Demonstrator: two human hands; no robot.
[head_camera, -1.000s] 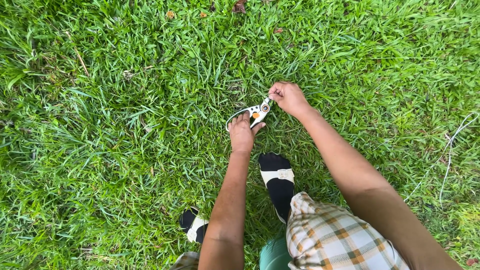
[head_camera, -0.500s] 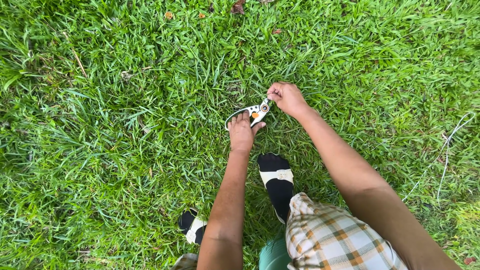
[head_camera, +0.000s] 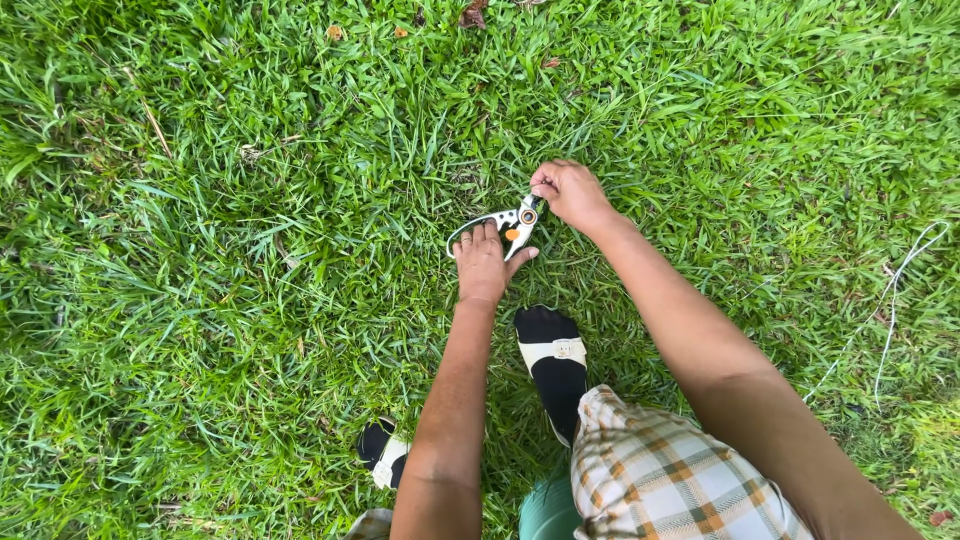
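Left hand (head_camera: 482, 265): my fingers are curled round the handles of the garden shears (head_camera: 508, 226), thumb out to the side, firm hold. Right hand (head_camera: 568, 190): fingers bunched closed at the blade end of the shears, pinching there; can't tell whether it's grass or blade they grip. Shears sit low on the grass (head_camera: 200, 250), between both hands, just ahead of my black-and-white shoe (head_camera: 552, 360). Second shoe (head_camera: 380, 452) further back. Checked cloth (head_camera: 670, 470) over my knee.
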